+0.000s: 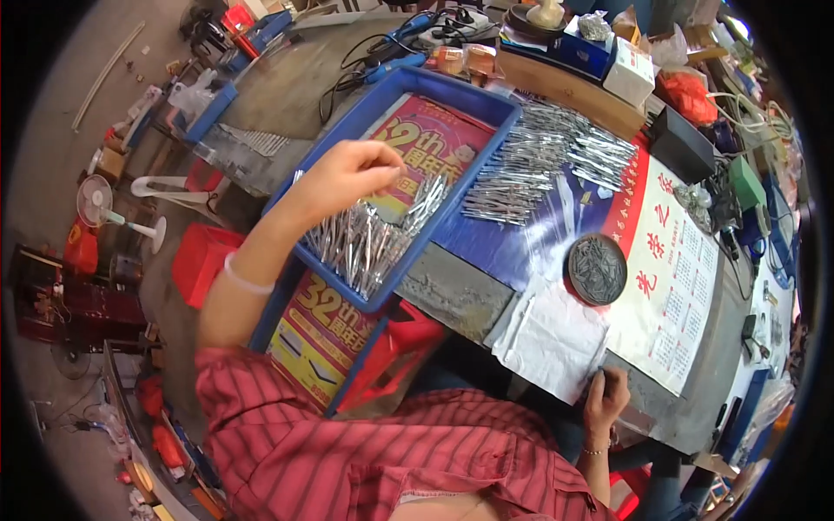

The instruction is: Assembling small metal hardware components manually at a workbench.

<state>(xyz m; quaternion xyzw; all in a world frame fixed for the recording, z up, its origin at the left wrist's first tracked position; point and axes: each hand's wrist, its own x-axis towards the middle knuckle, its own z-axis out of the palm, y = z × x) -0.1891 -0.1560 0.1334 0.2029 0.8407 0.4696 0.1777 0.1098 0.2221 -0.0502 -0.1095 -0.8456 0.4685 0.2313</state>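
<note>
Slim silvery metal pieces (365, 247) lie heaped in the near end of a blue tray (470, 176), with more along its right side, and a pink and yellow printed sheet (430, 139) shows beyond them. Over this heap hangs the left grip (360, 178), its fingers bent toward the thumb and only slightly apart — whether anything is pinched there I cannot tell. The right grip (608, 399) is curled nearly closed beside the lower corner of a white sheet (556, 339) at the near edge of the counter (460, 291); what it may hold is hidden. Just beyond the white sheet sits a dark round dish (599, 301) of small dark pieces, partly over a calendar sheet (673, 295). To the tray's right, a broad pile of similar metal pieces (512, 174) lies in rows before a wooden board (565, 91), with a black box (682, 143) farther right. Below the tray — nearer the person — another printed sheet (313, 334) shows beside a red stool (400, 347).
</note>
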